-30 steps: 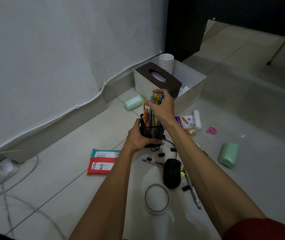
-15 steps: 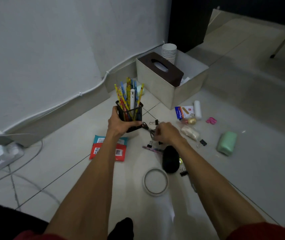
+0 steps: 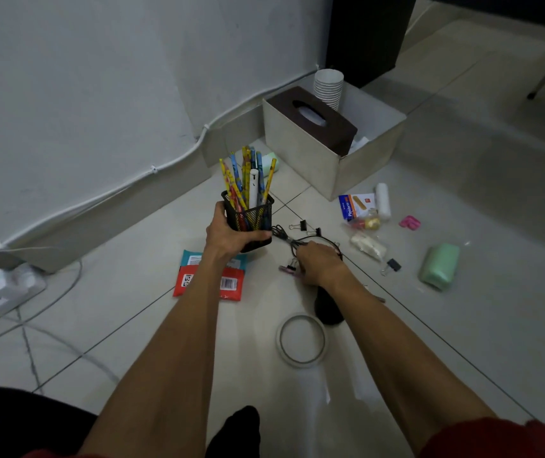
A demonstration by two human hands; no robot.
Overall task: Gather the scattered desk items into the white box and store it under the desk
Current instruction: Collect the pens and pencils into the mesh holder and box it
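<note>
Packing looks barely begun: box (image 3: pixel 301 160) beyond the grips holds tissues (image 3: pixel 314 117) and cups (image 3: pixel 328 89), left grip (image 3: pixel 228 239) clasps the pen cup (image 3: pixel 251 218), right grip (image 3: pixel 319 264), state unclear, reaches among floor clips (image 3: pixel 302 225).

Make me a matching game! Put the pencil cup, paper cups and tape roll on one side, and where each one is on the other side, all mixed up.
Things
1. pencil cup
2. paper cups
3. tape roll

Places
A. flat on the floor
B. held in the left hand
C. standing in the white box

Pairs: 1-B, 2-C, 3-A
</note>
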